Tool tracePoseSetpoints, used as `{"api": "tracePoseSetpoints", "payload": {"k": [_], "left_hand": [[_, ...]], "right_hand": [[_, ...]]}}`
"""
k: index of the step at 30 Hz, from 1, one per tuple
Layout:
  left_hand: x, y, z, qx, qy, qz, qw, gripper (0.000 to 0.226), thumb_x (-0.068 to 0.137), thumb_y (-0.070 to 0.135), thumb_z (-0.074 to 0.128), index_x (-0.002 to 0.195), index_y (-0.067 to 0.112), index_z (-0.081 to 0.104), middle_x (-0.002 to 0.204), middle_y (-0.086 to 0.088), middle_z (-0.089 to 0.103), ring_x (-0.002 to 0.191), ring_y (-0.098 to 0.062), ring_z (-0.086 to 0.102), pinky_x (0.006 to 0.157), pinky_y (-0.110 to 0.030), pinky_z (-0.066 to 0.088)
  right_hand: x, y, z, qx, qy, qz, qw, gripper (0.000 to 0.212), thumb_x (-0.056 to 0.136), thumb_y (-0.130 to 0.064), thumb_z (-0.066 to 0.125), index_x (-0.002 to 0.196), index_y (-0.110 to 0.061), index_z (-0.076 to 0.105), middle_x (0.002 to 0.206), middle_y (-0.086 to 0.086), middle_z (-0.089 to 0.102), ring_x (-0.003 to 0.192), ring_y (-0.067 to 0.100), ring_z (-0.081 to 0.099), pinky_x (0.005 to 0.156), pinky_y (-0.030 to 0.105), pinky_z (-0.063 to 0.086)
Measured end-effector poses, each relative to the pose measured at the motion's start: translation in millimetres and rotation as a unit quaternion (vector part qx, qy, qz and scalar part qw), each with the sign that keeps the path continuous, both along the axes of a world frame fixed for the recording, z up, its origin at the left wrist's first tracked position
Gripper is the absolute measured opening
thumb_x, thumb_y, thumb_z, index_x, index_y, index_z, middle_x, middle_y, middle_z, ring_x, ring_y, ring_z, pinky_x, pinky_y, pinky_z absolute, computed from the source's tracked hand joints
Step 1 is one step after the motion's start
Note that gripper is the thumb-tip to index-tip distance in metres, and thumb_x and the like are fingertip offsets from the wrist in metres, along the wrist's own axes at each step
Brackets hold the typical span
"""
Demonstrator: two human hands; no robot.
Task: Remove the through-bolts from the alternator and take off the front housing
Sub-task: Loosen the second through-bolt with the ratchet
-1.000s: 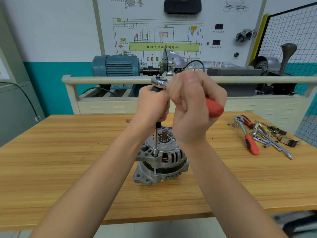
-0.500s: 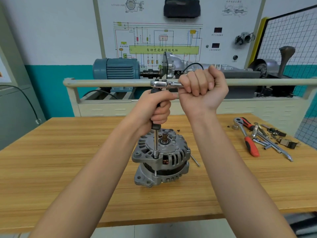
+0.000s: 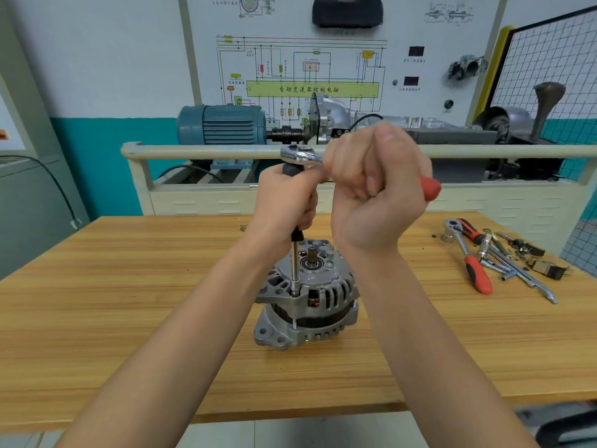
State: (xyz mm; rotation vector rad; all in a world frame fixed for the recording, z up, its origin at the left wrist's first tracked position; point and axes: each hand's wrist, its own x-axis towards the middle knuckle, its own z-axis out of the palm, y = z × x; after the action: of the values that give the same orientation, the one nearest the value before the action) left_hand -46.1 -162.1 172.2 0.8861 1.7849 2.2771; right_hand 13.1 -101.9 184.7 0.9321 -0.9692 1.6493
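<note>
Since half a second ago, the right hand (image 3: 376, 192) has swung the ratchet handle back round toward the person, so the red grip end (image 3: 429, 188) now pokes out to the right of the fist, where before the handle lay level along the rail behind.

Largest in view, the wooden desk (image 3: 129, 312) carries the alternator (image 3: 307, 302) near its middle, standing on end with the shaft pointing up. Its front housing (image 3: 323, 286) is seated on top, with a narrow gap showing above the lower half. A long extension bar (image 3: 294, 270) runs straight down from the ratchet (image 3: 300, 155) to a through-bolt (image 3: 294, 323) at the near-left edge of the housing; the bolt's shank shows in the gap between the two halves.

The left hand (image 3: 286, 202) is wrapped round the black upper part of the extension bar, just below the ratchet head. The right hand is clenched in a full fist round the ratchet handle, beside the left hand and touching it.

Well off to the right on the desk lies a second ratchet (image 3: 468, 253) with a red handle, beside a small heap of loose tools and parts (image 3: 517, 263).
</note>
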Motion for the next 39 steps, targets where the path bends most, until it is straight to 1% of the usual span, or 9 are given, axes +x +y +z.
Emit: {"api": "tracePoseSetpoints", "payload": {"k": [3,8,14,19,23,28,33,36,39], "left_hand": [[-7.9,-11.7,0.9,0.0,0.001,-0.138,0.99,0.041,0.084,0.003,0.054,0.048,0.016,0.039,0.036,0.004,0.028,0.03,-0.01,0.022,0.036,-0.017,0.021],[-12.3,-12.8,3.0,-0.048,-0.013,-0.291,0.955,0.039,0.079,0.014,0.051,0.042,0.015,0.038,0.032,0.005,0.027,0.024,-0.006,0.021,0.032,-0.013,0.02],[-11.4,-10.2,-1.6,-0.029,-0.031,-0.2,0.979,0.052,0.086,0.012,0.051,0.038,0.021,0.033,0.032,0.007,0.022,0.025,-0.005,0.015,0.033,-0.011,0.015],[-2.9,-1.8,-1.8,-0.015,-0.022,-0.045,0.999,0.054,0.087,0.005,0.047,0.039,0.024,0.031,0.035,0.006,0.02,0.028,-0.009,0.014,0.036,-0.011,0.015],[2.0,0.5,-3.5,-0.014,-0.008,0.039,0.999,0.062,0.086,0.0,0.044,0.028,0.021,0.035,0.033,0.009,0.025,0.029,-0.008,0.018,0.035,-0.011,0.016],[-4.9,-7.0,-5.4,-0.005,0.015,-0.047,0.999,0.046,0.081,-0.001,0.054,0.046,0.019,0.034,0.036,0.005,0.024,0.03,-0.01,0.017,0.036,-0.014,0.019],[-13.9,-18.2,0.7,-0.034,0.0,-0.276,0.96,0.033,0.071,0.013,0.061,0.046,0.017,0.04,0.036,0.005,0.028,0.028,-0.007,0.023,0.035,-0.015,0.021],[-14.8,-14.0,1.3,-0.056,-0.02,-0.266,0.962,0.044,0.08,0.016,0.055,0.041,0.019,0.034,0.032,0.007,0.023,0.025,-0.004,0.018,0.033,-0.013,0.016],[-11.8,-12.2,-0.8,-0.047,-0.019,-0.207,0.977,0.054,0.088,0.011,0.052,0.039,0.022,0.031,0.033,0.008,0.021,0.027,-0.005,0.016,0.034,-0.012,0.015]], "right_hand": [[-3.5,20.4,6.1,-0.05,-0.056,0.183,0.98,0.046,0.086,-0.007,0.033,0.043,-0.022,0.025,0.037,-0.002,0.019,0.036,0.009,0.017,0.044,0.024,0.024],[-20.1,44.6,8.1,-0.212,-0.132,0.402,0.881,0.047,0.082,-0.016,0.039,0.035,-0.015,0.032,0.036,-0.006,0.013,0.039,0.01,0.008,0.042,0.021,0.017],[-13.5,35.2,6.7,-0.181,-0.113,0.327,0.92,0.048,0.083,-0.013,0.039,0.036,-0.017,0.034,0.032,-0.004,0.026,0.038,0.012,0.012,0.041,0.023,0.022],[-2.5,5.1,0.3,-0.025,-0.019,0.06,0.998,0.046,0.086,-0.005,0.039,0.044,-0.022,0.032,0.039,-0.006,0.032,0.038,0.011,0.023,0.046,0.028,0.021],[2.0,-12.6,-7.2,0.035,0.009,-0.107,0.994,0.036,0.082,-0.012,0.045,0.051,-0.026,0.034,0.049,-0.007,0.037,0.042,0.012,0.028,0.047,0.032,0.021],[-1.0,5.9,0.9,-0.016,-0.009,0.098,0.995,0.044,0.085,-0.004,0.033,0.045,-0.022,0.027,0.036,-0.005,0.027,0.036,0.007,0.023,0.045,0.024,0.021],[-12.1,35.0,9.2,-0.18,-0.112,0.358,0.909,0.049,0.082,-0.014,0.038,0.034,-0.017,0.032,0.03,-0.004,0.025,0.038,0.012,0.009,0.041,0.022,0.019],[-20.8,39.0,10.9,-0.24,-0.127,0.387,0.881,0.048,0.082,-0.015,0.039,0.035,-0.016,0.031,0.031,-0.004,0.023,0.039,0.01,0.007,0.04,0.021,0.017],[-16.5,34.3,8.4,-0.216,-0.115,0.341,0.908,0.048,0.082,-0.013,0.039,0.035,-0.018,0.032,0.032,-0.004,0.024,0.038,0.012,0.01,0.04,0.022,0.02]]}}
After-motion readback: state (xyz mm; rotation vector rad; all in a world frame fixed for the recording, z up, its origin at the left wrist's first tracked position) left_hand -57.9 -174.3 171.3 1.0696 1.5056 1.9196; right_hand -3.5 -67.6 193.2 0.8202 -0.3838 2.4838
